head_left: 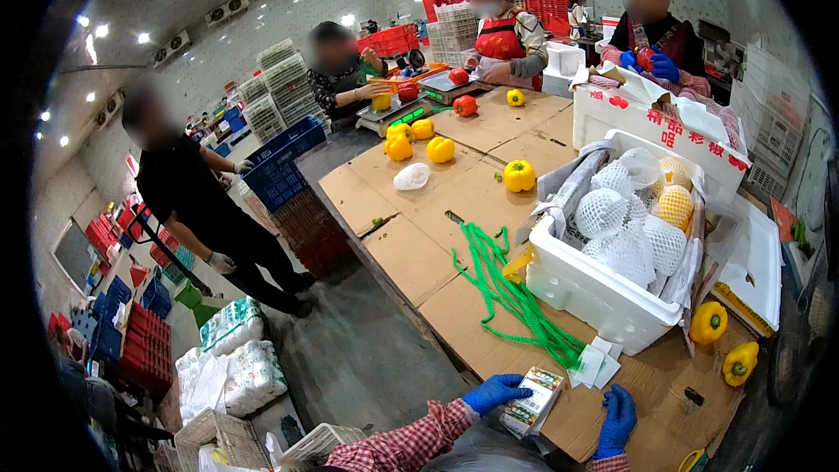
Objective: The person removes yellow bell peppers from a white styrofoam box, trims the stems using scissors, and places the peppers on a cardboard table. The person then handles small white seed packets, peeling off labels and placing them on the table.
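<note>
My left hand (495,394), in a blue glove, pinches the side of a stack of printed labels or cards (534,401) at the table's near edge. My right hand (617,422), gloved alike, rests on the cardboard-covered table (572,428) to the right of the stack; its fingers are slightly bent and apart, and nothing shows in them. Small white slips (596,361) lie just beyond, touching the ends of a bundle of green mesh netting (516,297). Farther right, a white foam box (594,288) holds several rounded items in foam net sleeves (603,212).
Yellow bell peppers (708,322) lie right of the box, others (519,176) farther along the table. Scissors (693,461) lie near the lower edge. Co-workers (507,35) stand at the far side by scales (393,116); another person (210,201) stands left near blue crates (284,162).
</note>
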Demonstrator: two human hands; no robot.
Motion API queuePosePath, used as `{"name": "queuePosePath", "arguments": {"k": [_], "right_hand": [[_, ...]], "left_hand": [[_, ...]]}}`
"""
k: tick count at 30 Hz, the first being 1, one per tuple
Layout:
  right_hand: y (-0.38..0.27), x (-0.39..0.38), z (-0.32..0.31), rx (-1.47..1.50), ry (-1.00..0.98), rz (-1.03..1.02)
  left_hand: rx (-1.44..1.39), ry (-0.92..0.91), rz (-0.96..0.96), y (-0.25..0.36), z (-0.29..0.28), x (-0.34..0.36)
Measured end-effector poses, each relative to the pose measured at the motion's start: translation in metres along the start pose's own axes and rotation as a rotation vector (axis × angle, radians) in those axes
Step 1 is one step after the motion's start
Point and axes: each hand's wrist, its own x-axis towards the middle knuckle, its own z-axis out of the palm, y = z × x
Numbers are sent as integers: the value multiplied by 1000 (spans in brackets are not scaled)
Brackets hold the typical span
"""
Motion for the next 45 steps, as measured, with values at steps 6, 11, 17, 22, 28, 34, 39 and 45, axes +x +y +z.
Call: {"name": "queuePosePath", "arguments": {"k": [6, 11, 17, 22, 28, 34, 39, 45], "right_hand": [[0, -1, -1, 5, -11, 5], [3, -1, -2, 3, -3, -19], [5, 0, -2, 16, 9, -20], [13, 1, -2, 8, 7, -18], [10, 2, -2, -29, 4, -32], [3, 0, -1, -22, 1, 0], [6, 1, 0, -25, 8, -7], [2, 1, -1, -43, -1, -17]], "left_hand": [[49, 37, -21, 0, 0, 0], [42, 29, -19, 0, 1, 3], [95, 51, -28, 6, 3, 1], [37, 61, -7, 1, 2, 2], [35, 43, -51, 6, 2, 1], [1, 32, -50, 7, 2, -1], [-10, 20, -52, 6, 2, 0], [33, 28, -35, 5, 0, 1]]}}
